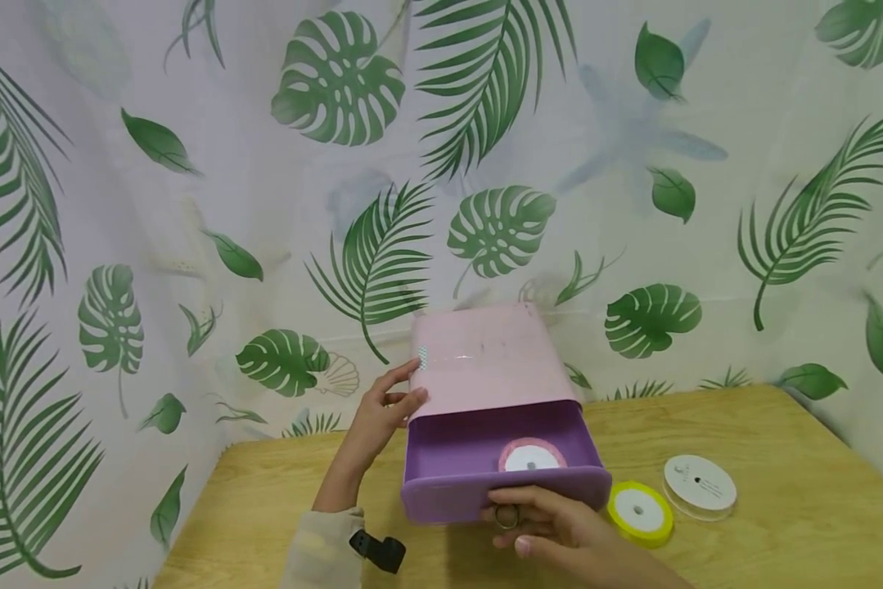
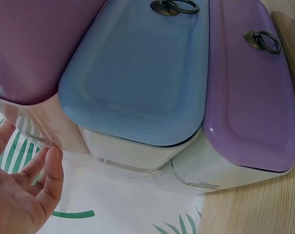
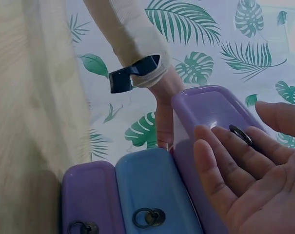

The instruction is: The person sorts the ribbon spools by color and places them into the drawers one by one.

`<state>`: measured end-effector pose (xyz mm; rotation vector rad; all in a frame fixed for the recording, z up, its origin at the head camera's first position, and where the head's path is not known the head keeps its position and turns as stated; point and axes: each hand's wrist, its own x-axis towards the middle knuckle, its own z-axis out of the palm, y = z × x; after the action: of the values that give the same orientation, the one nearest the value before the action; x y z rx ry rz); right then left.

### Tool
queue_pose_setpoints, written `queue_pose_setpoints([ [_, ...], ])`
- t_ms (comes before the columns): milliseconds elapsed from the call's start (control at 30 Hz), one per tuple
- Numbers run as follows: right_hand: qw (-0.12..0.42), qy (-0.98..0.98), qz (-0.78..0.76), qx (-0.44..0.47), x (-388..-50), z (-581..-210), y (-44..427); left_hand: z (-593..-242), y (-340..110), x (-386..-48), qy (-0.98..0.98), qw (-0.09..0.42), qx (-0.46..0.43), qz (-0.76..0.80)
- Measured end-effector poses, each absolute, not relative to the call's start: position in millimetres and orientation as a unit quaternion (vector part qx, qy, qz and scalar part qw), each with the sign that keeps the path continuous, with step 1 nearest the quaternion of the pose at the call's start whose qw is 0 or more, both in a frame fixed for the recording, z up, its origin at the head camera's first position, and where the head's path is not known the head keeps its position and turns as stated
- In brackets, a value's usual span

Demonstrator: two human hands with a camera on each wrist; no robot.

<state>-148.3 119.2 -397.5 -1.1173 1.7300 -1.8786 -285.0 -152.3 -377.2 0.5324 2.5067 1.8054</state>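
A small drawer cabinet with a pale pink top (image 1: 485, 356) stands on the table, its purple top drawer (image 1: 448, 495) pulled out. Inside that drawer lies a ribbon spool (image 1: 533, 456) with a pink edge and white face. My left hand (image 1: 382, 406) rests its fingertips against the cabinet's upper left side. At the drawer's front is my right hand (image 1: 566, 528), its fingers extended beside the dark ring pull (image 3: 240, 134). Below, the blue drawer (image 2: 137, 73) and a lower purple drawer (image 2: 252, 97) are closed, each with a ring pull.
Right of the cabinet, a yellow ribbon spool (image 1: 638, 510) and a white spool (image 1: 700, 484) lie on the wooden table (image 1: 772, 507). A leaf-patterned cloth (image 1: 596, 245) hangs behind the table. A black band (image 1: 379, 550) is on the left wrist.
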Motion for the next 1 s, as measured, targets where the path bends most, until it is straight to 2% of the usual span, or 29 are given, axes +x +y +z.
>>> queue_pose_setpoints([
  [100,0.141,0.632,-0.663,-0.375,-153,-393,117,-378,-153,-285,0.800,0.003,0.170,0.576],
  [333,0.114,0.677,-0.667,-0.289,-172,-387,111,-378,-153,-284,0.796,0.007,0.167,0.581],
  [567,0.064,0.681,-0.665,-0.301,-194,-392,105,-378,-154,-285,0.793,0.017,0.173,0.584],
  [833,0.064,0.692,-0.656,-0.294,-206,-395,105,-375,-154,-285,0.798,0.026,0.170,0.577],
  [1000,0.085,0.687,-0.658,-0.297,-210,-398,108,-372,-154,-284,0.799,0.032,0.169,0.576],
])
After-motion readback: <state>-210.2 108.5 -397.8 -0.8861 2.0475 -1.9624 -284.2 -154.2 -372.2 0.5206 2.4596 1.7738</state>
